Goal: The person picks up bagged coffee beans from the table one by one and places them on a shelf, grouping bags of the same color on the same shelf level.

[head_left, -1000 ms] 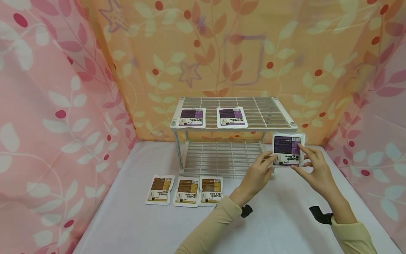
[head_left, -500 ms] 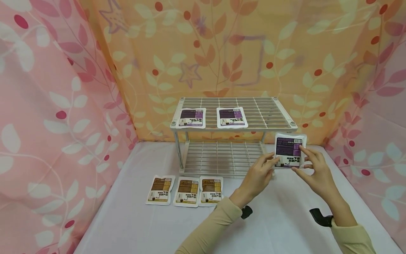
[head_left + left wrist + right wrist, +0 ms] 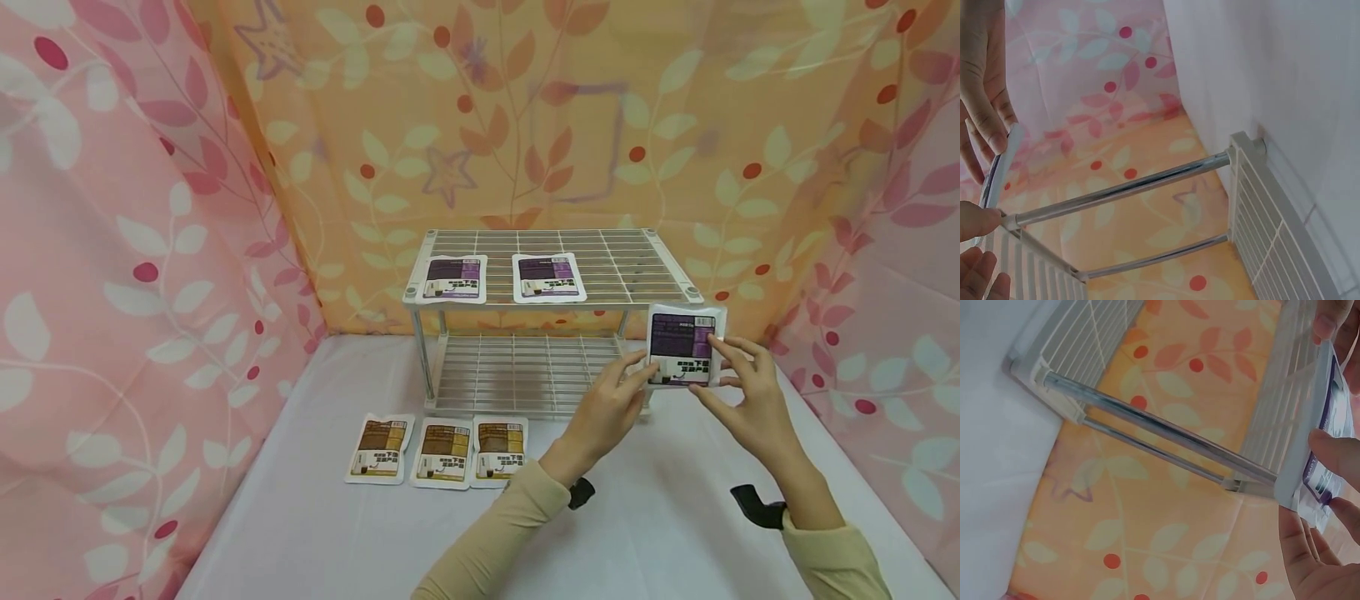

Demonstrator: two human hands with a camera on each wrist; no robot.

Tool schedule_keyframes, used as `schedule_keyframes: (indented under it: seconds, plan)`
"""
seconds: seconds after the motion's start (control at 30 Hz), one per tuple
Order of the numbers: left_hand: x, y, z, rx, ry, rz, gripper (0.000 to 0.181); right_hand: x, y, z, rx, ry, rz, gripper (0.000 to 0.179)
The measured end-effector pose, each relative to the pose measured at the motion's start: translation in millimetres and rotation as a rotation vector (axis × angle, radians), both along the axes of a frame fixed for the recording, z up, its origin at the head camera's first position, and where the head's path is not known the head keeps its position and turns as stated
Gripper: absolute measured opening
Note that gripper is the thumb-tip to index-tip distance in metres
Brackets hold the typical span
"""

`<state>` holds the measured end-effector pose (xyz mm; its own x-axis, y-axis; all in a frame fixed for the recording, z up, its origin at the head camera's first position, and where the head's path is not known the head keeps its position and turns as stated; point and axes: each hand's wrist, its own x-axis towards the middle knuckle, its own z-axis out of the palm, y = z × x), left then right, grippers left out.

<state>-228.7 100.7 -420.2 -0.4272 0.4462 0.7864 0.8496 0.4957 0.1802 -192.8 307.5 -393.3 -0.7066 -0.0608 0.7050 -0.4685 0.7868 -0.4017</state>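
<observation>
In the head view both hands hold up a white flat pouch with a purple label (image 3: pixel 681 343), beside the front right corner of a white wire rack (image 3: pixel 645 287). My left hand (image 3: pixel 606 414) grips its lower left edge. My right hand (image 3: pixel 752 398) pinches its right side, with a finger over the label and the thumb at the bottom edge. Seen edge-on in the left wrist view, the pouch (image 3: pixel 1002 164) overlaps the rack's top shelf. The right wrist view shows the pouch (image 3: pixel 1313 434) tilted, with fingers on several sides.
Two similar purple pouches, a left one (image 3: pixel 453 279) and a right one (image 3: pixel 548 277), lie on the top shelf. Three brown-labelled pouches (image 3: pixel 441 454) lie on the white tablecloth (image 3: pixel 300 542) before the rack. The lower shelf (image 3: pixel 525 375) has metal posts. Patterned curtains (image 3: pixel 517 125) enclose the table.
The pouch shifts slightly right and down at first, then rises a little, both hands moving with it. The other pouches and the rack stay put.
</observation>
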Motion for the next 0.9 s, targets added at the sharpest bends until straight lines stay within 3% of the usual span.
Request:
schedule_keyframes:
  seconds: [0.37, 0.67, 0.9]
  plan:
    - [-5.1, -6.5, 12.4, -0.004, 0.057, 0.022, 0.039, -3.8, -1, 13.6, 0.062, 0.059, 0.079, 0.086]
    - [-7.6, -11.3, 22.5, 0.020, 0.074, 0.008, 0.038, -13.1, -1, 22.1, 0.159, 0.127, 0.079, 0.082]
    - [-9.9, -17.5, 28.9, 0.046, 0.086, 0.001, 0.037, -17.2, -6, 30.6, 0.167, 0.151, 0.114, 0.076]
